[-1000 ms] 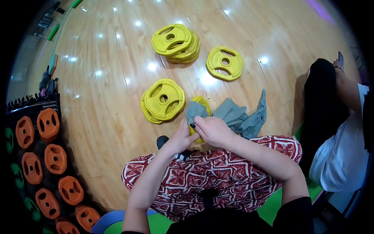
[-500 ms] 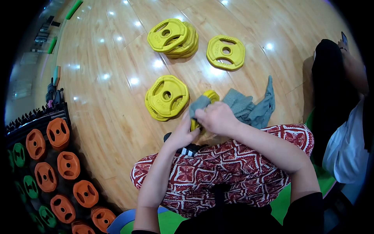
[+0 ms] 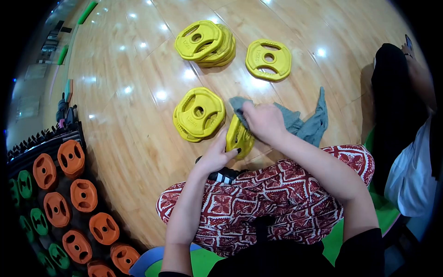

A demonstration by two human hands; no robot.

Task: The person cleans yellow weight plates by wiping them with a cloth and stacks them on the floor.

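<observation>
My left hand point(image 3: 218, 154) grips the lower left edge of a yellow weight plate point(image 3: 240, 140), which is tilted up on its edge above the floor. My right hand point(image 3: 265, 121) is closed on a grey-green cloth point(image 3: 238, 104) and presses it against the plate's upper right edge. The cloth's far end lies spread on the floor to the right. Just left of the held plate, more yellow plates point(image 3: 196, 115) lie stacked. Part of the held plate is hidden behind my right hand and the cloth.
Farther off are a taller stack of yellow plates point(image 3: 198, 42) and a single yellow plate point(image 3: 268, 60). A rack of orange plates point(image 3: 83, 195) and green ones stands at left. Another person's dark-clothed leg point(image 3: 392, 87) is at right. I sit cross-legged on a green mat point(image 3: 334, 240).
My right hand has moved up and right with the cloth, onto the plate's upper edge. More of the held plate's face now shows, and my left hand still grips it.
</observation>
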